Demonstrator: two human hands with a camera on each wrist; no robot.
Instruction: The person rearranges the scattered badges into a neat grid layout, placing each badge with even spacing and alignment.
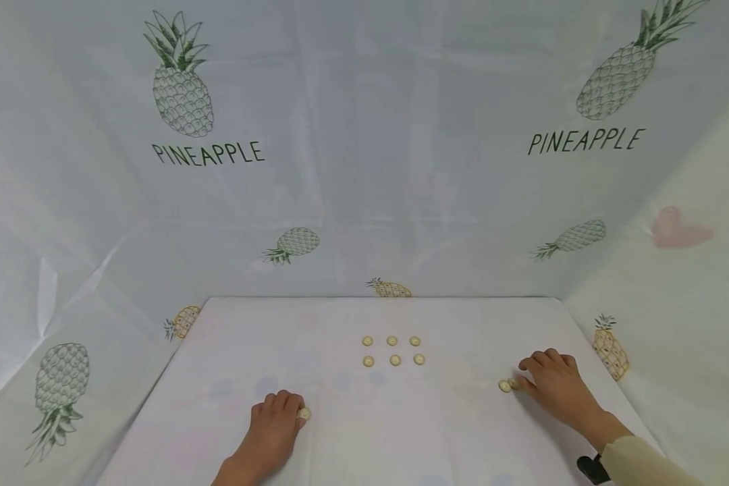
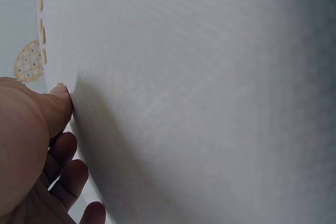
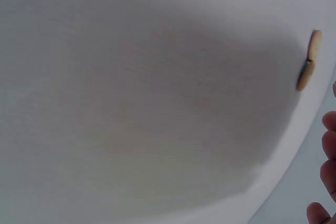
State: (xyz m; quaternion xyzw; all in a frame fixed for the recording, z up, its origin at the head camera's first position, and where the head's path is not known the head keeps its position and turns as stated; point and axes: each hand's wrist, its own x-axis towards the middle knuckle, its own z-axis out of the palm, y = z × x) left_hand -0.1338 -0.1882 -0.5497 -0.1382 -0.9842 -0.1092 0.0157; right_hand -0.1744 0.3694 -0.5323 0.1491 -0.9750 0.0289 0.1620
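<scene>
Beside the left hand [image 1: 270, 428], a small round beige disc [image 1: 304, 413] with a darker ring shows between the thumb and forefinger, which pinch it. In the left wrist view the thumb [image 2: 59, 103] comes down at the table surface and hides most of that disc; the other fingers curl loosely. On the right, two more discs lie against each other, the outer disc [image 1: 505, 385] flat and the inner disc [image 1: 514, 383] partly covered by the thumb. The right hand [image 1: 553, 385] hovers over them with bent, spread fingers. In the right wrist view, both discs [image 3: 314, 45] appear apart from its fingertips.
Several matching discs [image 1: 395, 360] lie in two rows of three near the middle back of the white-covered table [image 1: 462, 432]. A pineapple-print cloth [image 1: 376, 155] rises behind the table and along both sides. A black band [image 1: 592, 468] shows at the right wrist.
</scene>
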